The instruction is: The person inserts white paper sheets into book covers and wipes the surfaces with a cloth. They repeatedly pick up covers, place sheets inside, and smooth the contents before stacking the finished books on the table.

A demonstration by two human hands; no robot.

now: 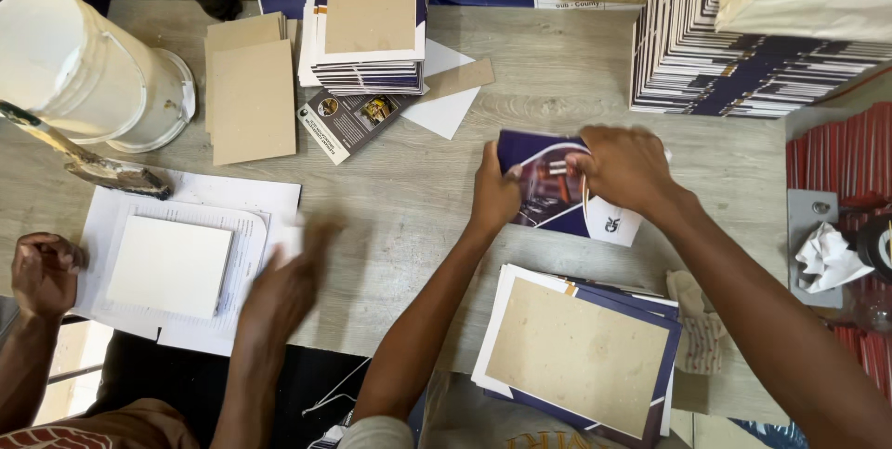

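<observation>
Head view: both hands on a blue printed cover (548, 191), lying flat on the tabletop (409, 198), mid-right. Left hand (494, 196) grips the cover's left edge, fingers clamped on it, thumb on top. Right hand (624, 168) presses down on the cover's right half, fingers curled together onto the sheet; whether they pinch it or only press, can't tell.

Landmark = cover.
- Just below it, nearer the person: stack of covers (581, 356) with a brown board on top, tilted a little.
- Right of that stack, touching it: a pale rag (697, 328).
- Above-right of the cover: tall pile of finished blue-and-white books (743, 68) at the tabletop's far edge.
- Above-left: second pile (370, 26), board on top, loose white sheets and a dark leaflet (348, 122) under its near side.
- Further left: loose boards (249, 91), then a white bucket (88, 68) with a glue brush (88, 163) lying across in front of it.
- Far right: red spines (841, 156), crumpled paper (827, 258) on a grey plate.

Co-worker, well left of the cover: one hand (283, 291) blurred over white sheets with a white block (169, 265), the other hand (42, 272) fisted at the sheets' left edge.
</observation>
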